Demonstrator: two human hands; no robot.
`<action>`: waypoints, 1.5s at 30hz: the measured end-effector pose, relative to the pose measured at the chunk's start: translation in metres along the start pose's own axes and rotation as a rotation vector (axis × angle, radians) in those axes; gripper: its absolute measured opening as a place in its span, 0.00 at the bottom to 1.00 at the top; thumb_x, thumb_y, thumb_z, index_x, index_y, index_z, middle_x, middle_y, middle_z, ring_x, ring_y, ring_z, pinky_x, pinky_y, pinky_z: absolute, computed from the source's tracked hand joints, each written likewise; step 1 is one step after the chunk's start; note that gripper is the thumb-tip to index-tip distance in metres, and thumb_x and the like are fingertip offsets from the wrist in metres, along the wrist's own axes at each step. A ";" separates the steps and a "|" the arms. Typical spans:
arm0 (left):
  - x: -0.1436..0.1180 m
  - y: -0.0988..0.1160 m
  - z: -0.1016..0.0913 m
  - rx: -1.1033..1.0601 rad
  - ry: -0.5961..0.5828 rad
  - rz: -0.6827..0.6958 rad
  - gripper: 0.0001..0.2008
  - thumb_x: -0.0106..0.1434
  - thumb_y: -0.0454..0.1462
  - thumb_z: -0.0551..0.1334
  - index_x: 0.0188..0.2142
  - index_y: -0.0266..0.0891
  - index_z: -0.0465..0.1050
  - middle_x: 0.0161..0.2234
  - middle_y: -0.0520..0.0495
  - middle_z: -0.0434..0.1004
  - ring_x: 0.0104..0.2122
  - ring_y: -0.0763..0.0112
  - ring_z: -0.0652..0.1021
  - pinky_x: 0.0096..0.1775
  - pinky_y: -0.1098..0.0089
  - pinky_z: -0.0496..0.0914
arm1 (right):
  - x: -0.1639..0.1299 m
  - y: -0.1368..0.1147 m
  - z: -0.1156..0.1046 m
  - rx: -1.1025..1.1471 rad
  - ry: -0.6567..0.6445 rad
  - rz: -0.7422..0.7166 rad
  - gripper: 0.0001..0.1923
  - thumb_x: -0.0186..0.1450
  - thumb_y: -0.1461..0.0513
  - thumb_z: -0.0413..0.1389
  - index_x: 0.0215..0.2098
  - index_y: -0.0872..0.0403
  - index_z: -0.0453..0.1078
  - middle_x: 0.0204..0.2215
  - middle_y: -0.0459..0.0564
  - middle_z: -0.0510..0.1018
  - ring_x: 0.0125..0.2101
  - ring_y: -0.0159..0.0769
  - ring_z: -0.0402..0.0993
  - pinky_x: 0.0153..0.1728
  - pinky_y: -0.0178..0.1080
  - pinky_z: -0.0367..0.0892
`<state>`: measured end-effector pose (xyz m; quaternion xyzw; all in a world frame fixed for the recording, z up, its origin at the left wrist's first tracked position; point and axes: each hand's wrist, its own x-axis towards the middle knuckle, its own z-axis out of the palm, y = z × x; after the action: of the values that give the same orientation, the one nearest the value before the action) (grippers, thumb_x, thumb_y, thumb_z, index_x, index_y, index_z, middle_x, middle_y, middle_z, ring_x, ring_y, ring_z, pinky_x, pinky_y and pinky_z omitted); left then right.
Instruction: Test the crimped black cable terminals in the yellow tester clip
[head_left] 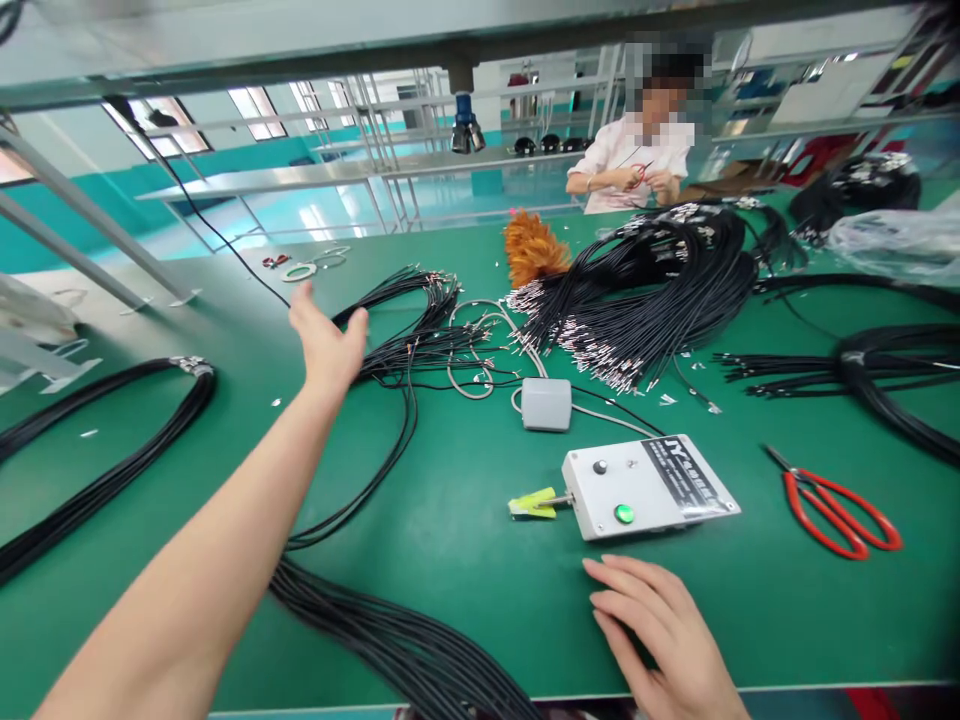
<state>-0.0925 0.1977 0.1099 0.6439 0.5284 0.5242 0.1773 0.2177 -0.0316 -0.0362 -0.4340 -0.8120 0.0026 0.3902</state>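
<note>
My left hand [326, 338] reaches out with its thumb spread from its fingers, at the left end of a bundle of black cables [420, 340]. Whether it touches the bundle I cannot tell. Close to the table's front edge, my right hand [664, 630] has its fingers stretched out and holds nothing. Just beyond it lies a white control box [621, 478] with a green button and a yellow-wrapped tip pointing left. A grey block [546, 404] with cords sits behind the box. More black cables [390, 620] run along the front edge, below my left forearm.
Red-handled scissors [844, 510] lie at the right. A large heap of black cables [652, 290] stands behind the box, beside an orange feathery duster [534, 250]. Coiled cables [180, 370] lie at the left. Across the table a person [630, 160] holds red-handled scissors.
</note>
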 end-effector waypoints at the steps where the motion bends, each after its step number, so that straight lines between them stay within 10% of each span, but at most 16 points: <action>1: -0.023 0.001 0.001 0.016 -0.080 0.010 0.08 0.63 0.32 0.62 0.39 0.39 0.63 0.40 0.50 0.69 0.43 0.69 0.71 0.45 0.69 0.65 | -0.001 0.000 0.000 0.015 -0.007 0.014 0.11 0.63 0.70 0.54 0.41 0.51 0.73 0.42 0.51 0.83 0.43 0.40 0.79 0.40 0.41 0.75; 4: -0.121 0.012 0.001 0.037 -0.507 -0.007 0.13 0.49 0.31 0.70 0.29 0.42 0.66 0.32 0.52 0.72 0.32 0.67 0.73 0.35 0.70 0.69 | -0.005 -0.001 0.001 0.052 -0.035 0.077 0.11 0.64 0.70 0.55 0.42 0.51 0.72 0.43 0.51 0.83 0.44 0.40 0.79 0.43 0.43 0.76; 6: -0.177 0.021 -0.004 0.182 -1.094 -0.001 0.12 0.50 0.26 0.65 0.28 0.42 0.65 0.31 0.53 0.72 0.31 0.66 0.73 0.37 0.68 0.68 | -0.007 -0.002 0.002 0.074 -0.059 0.109 0.11 0.64 0.70 0.55 0.42 0.51 0.72 0.43 0.51 0.83 0.45 0.40 0.78 0.44 0.43 0.76; 9: -0.213 0.027 -0.012 0.311 -1.321 -0.168 0.12 0.53 0.23 0.57 0.30 0.42 0.67 0.35 0.51 0.73 0.37 0.64 0.73 0.42 0.66 0.66 | -0.008 -0.002 0.001 0.112 -0.097 0.116 0.11 0.65 0.70 0.55 0.42 0.51 0.72 0.42 0.51 0.83 0.44 0.39 0.78 0.44 0.43 0.76; 15: -0.199 0.012 -0.020 0.079 -1.172 -0.480 0.05 0.55 0.30 0.59 0.28 0.41 0.65 0.30 0.54 0.68 0.32 0.69 0.69 0.36 0.72 0.64 | -0.004 -0.005 -0.002 0.257 -0.111 0.207 0.11 0.65 0.69 0.55 0.42 0.49 0.73 0.40 0.51 0.83 0.43 0.41 0.79 0.44 0.45 0.77; 19: -0.202 0.029 -0.003 0.098 -0.999 -0.341 0.02 0.64 0.34 0.54 0.34 0.43 0.62 0.30 0.54 0.67 0.30 0.69 0.68 0.33 0.71 0.64 | 0.007 -0.022 -0.001 0.529 -0.143 0.462 0.10 0.66 0.66 0.55 0.45 0.49 0.72 0.38 0.49 0.83 0.37 0.35 0.80 0.40 0.37 0.77; 27: -0.214 0.078 0.058 -0.092 -1.122 -0.040 0.10 0.68 0.32 0.52 0.38 0.43 0.72 0.39 0.45 0.78 0.39 0.63 0.75 0.42 0.67 0.67 | 0.015 -0.032 0.003 0.774 -0.130 0.761 0.08 0.60 0.66 0.58 0.39 0.52 0.73 0.33 0.46 0.81 0.34 0.34 0.78 0.38 0.34 0.75; 36: -0.236 0.059 0.041 -0.424 -0.891 -0.896 0.17 0.60 0.52 0.61 0.31 0.42 0.61 0.17 0.58 0.69 0.10 0.82 0.60 0.13 0.79 0.52 | 0.022 -0.037 -0.002 0.947 -0.156 0.925 0.08 0.66 0.58 0.56 0.39 0.53 0.73 0.32 0.49 0.82 0.31 0.31 0.78 0.37 0.35 0.75; 45: -0.234 0.066 0.052 -0.485 -0.807 -1.003 0.19 0.55 0.50 0.66 0.28 0.40 0.61 0.16 0.56 0.72 0.09 0.82 0.65 0.13 0.82 0.54 | 0.031 -0.042 -0.006 0.729 -0.061 0.643 0.13 0.66 0.66 0.56 0.47 0.46 0.73 0.35 0.43 0.81 0.34 0.27 0.78 0.39 0.29 0.74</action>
<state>0.0097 -0.0133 0.0271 0.4086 0.5230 0.2015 0.7204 0.1824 -0.0374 0.0023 -0.4978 -0.5940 0.4197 0.4724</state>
